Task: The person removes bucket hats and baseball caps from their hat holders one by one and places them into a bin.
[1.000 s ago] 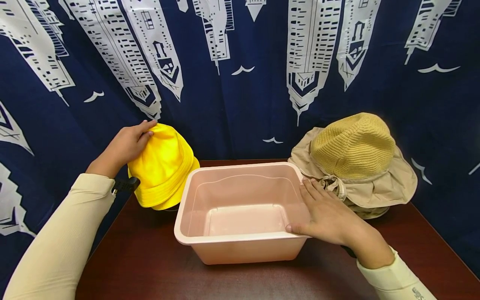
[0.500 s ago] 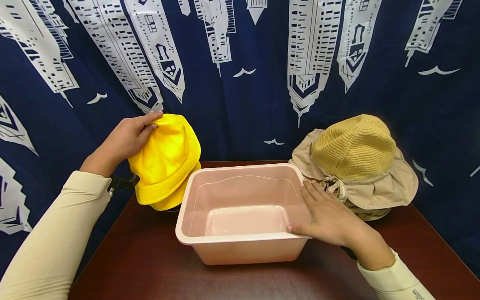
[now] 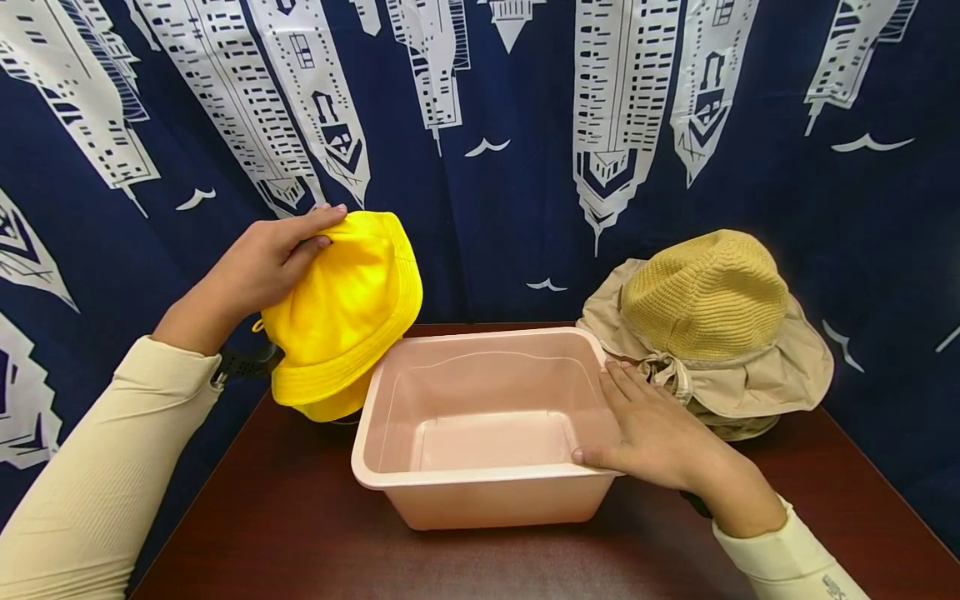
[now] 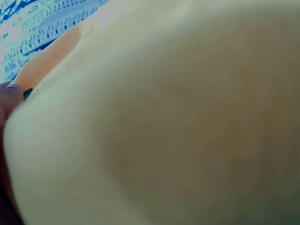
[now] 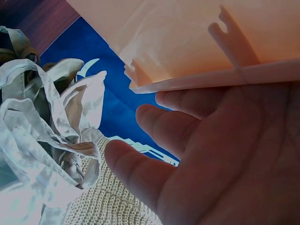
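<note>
One yellow hat point(image 3: 345, 317) is pinched at the crown by the left hand point(image 3: 273, 257), just beside the left end of a pink tub point(image 3: 480, 477), whose right rim lies under the right hand point(image 3: 651, 427) (fingers straight, thumb splayed apart), near a beige-brimmed hat point(image 3: 708, 304).

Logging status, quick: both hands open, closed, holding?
Left hand: holding a bright yellow fabric bucket hat.
Right hand: open, touching the pale pink rectangular plastic tub.

A navy cloth point(image 3: 510, 225) printed with upside-down white buildings point(image 3: 626, 92) hangs behind a reddish-brown table point(image 3: 480, 562).
</note>
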The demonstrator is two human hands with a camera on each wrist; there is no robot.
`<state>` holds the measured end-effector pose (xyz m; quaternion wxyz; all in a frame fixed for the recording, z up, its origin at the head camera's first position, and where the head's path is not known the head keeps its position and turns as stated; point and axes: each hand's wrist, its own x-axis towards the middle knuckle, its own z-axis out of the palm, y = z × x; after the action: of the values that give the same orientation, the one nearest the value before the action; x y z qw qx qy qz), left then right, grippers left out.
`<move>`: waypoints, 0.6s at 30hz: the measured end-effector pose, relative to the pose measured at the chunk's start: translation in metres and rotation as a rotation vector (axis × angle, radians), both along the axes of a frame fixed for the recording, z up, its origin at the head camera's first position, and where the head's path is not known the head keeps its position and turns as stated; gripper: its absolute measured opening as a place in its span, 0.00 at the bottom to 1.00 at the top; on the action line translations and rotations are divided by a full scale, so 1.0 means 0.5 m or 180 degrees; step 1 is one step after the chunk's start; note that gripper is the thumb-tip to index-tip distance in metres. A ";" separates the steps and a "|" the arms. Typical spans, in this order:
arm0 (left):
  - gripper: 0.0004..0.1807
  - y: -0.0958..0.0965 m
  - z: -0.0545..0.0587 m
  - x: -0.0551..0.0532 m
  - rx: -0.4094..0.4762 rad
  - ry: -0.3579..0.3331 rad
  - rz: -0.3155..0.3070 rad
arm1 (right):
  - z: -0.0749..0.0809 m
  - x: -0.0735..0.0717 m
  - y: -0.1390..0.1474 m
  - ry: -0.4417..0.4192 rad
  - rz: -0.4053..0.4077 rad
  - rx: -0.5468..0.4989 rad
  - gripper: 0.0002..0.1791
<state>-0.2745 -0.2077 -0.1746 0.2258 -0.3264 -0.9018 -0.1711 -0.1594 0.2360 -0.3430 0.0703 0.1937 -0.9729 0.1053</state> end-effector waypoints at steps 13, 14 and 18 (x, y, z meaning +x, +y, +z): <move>0.27 0.070 0.001 0.007 0.0003 0.0149 -0.0688 | -0.004 0.000 -0.001 -0.0027 -0.0027 -0.0007 0.65; 0.27 0.077 -0.001 0.007 -0.0013 0.0170 -0.0751 | -0.004 -0.001 -0.001 -0.0018 -0.0023 0.0000 0.65; 0.27 0.106 -0.013 0.006 -0.0080 0.0186 -0.0961 | -0.005 -0.002 -0.001 0.0011 -0.0004 0.0014 0.65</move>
<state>-0.2714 -0.1548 -0.1813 0.2196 -0.4658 -0.8376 -0.1823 -0.1606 0.2353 -0.3454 0.0716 0.1934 -0.9731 0.1027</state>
